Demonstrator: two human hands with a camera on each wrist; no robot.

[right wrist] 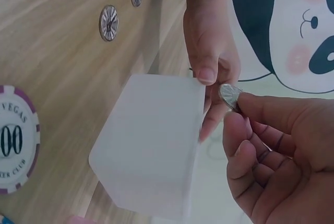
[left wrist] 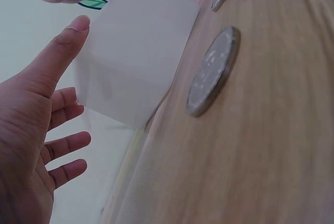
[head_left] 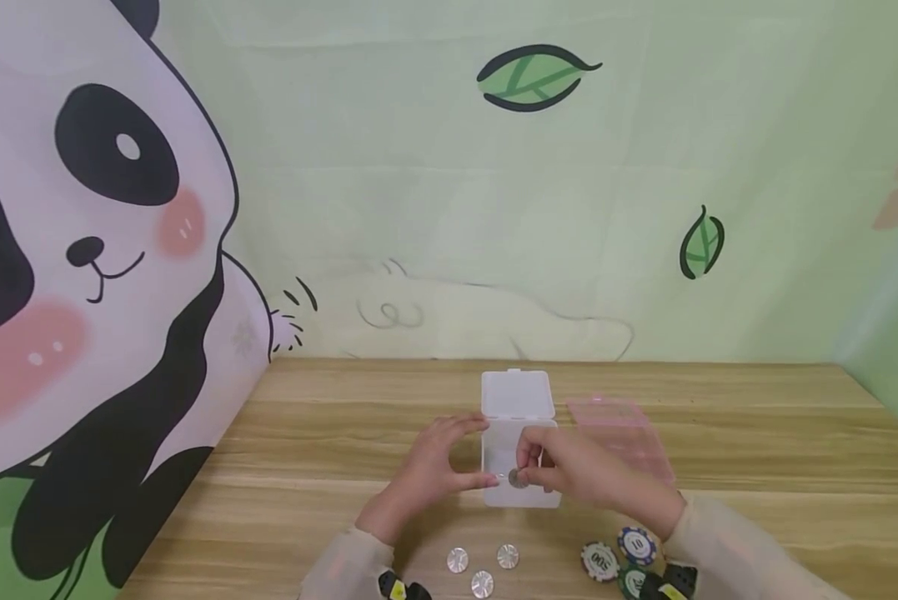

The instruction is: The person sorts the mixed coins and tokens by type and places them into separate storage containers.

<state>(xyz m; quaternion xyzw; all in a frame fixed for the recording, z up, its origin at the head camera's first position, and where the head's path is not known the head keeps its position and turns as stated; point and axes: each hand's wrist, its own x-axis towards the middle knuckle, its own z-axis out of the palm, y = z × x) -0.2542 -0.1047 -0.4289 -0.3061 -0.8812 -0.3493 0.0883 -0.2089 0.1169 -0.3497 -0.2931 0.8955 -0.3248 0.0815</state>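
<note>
A translucent white box (head_left: 499, 446) stands on the table with its lid (head_left: 518, 395) flipped back. My left hand (head_left: 435, 460) is at its left side, the thumb by the rim and the other fingers loosely spread; whether they press on the box is hard to tell. Above the box opening my right hand (head_left: 569, 467) pinches a silver coin (right wrist: 229, 95) between thumb and fingertips. Three more silver coins lie in front of the box: a left one (head_left: 458, 560), a middle one (head_left: 482, 584) and a right one (head_left: 508, 556).
Poker chips lie near my right forearm, among them a 500 chip (head_left: 599, 562) and a blue-edged 10 chip (head_left: 637, 546); a green one is partly covered. A pink translucent box (head_left: 632, 429) stands behind that forearm. A panda-printed cloth (head_left: 388, 192) hangs behind the wooden table (head_left: 343, 400).
</note>
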